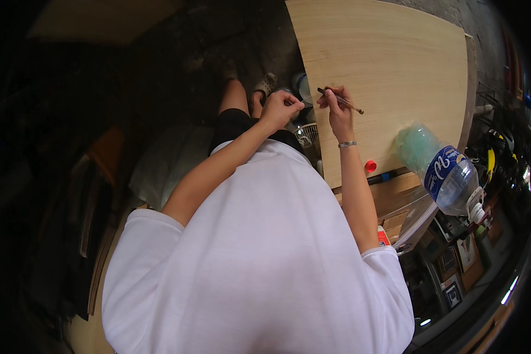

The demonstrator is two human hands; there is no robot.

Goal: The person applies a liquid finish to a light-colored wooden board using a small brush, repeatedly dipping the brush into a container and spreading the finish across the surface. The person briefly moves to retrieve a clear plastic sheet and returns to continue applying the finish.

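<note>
My right hand [337,109] is closed around a slender brown and dark stick-like tool [349,105] that looks like a thin paintbrush. It lies slantwise across my fingers, above the left edge of the pale wooden board [389,71]. To its left, off the board's edge, my left hand [282,110] has thumb and fingers pinched together. Whatever is between those fingertips is too small to make out. A small gap separates the two hands. Nearer to me, a red bottle cap [370,166] rests on the board beside my right forearm.
A large clear plastic bottle [463,186] with a blue label lies at the board's near right. Below the left edge stand a round container [302,87] and a wire basket [305,135]. Shelves with framed items [452,294] are at the lower right.
</note>
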